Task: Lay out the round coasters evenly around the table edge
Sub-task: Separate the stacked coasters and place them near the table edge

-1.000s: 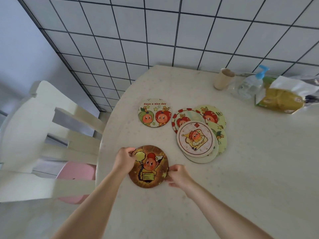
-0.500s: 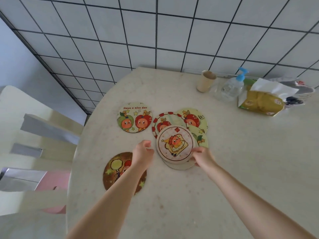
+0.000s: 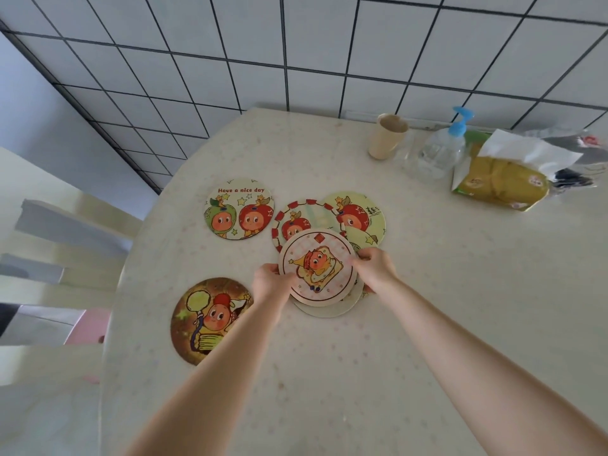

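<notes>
At the middle of the table [image 3: 427, 307], the top coaster [image 3: 317, 267] of the pile [image 3: 329, 251] is pinched at its opposite rims by the left hand [image 3: 271, 280] and the right hand [image 3: 375, 268], both closed on it. The pale coaster [image 3: 324, 310] directly beneath could be dragged along if it is caught by the fingertips. The brown coaster [image 3: 210, 319] and the green coaster [image 3: 240, 209] are laid near the left edge. Half a second earlier the pile was only being approached, with neither hand closed on it.
</notes>
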Demonstrator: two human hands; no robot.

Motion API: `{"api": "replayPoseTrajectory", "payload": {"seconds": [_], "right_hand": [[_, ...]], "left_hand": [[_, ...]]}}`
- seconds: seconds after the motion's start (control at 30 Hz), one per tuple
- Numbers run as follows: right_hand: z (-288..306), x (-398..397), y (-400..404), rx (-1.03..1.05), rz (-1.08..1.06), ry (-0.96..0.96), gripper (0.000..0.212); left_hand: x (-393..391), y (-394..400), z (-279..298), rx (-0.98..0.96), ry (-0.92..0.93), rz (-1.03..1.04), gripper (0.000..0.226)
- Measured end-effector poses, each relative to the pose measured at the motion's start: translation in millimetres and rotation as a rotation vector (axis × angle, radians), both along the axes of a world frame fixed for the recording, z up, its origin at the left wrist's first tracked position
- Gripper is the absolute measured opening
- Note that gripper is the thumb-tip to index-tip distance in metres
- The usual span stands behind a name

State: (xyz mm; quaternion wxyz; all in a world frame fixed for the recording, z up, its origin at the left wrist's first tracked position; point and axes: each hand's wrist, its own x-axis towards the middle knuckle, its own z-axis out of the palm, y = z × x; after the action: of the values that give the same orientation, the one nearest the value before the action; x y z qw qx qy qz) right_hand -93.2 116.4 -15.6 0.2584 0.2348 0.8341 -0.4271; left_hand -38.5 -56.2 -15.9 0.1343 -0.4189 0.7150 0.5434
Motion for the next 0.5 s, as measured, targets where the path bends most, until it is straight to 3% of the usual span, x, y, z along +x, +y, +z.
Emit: {"api": "replayPoseTrajectory", "payload": {"seconds": [0.2,0.5], "right_hand": [[-9.4,23.5,7.1,0.029,0.143,0.139,0.032],[-2.1,71.9,14.9,-0.025,0.335,0.266,0.036]], "left_hand": [[41.0,14.2,-11.7,0.111,0.026,0.197,0.021],[94.4,16.7,-3.9,0.149,0.092,0.274,0.020]]}}
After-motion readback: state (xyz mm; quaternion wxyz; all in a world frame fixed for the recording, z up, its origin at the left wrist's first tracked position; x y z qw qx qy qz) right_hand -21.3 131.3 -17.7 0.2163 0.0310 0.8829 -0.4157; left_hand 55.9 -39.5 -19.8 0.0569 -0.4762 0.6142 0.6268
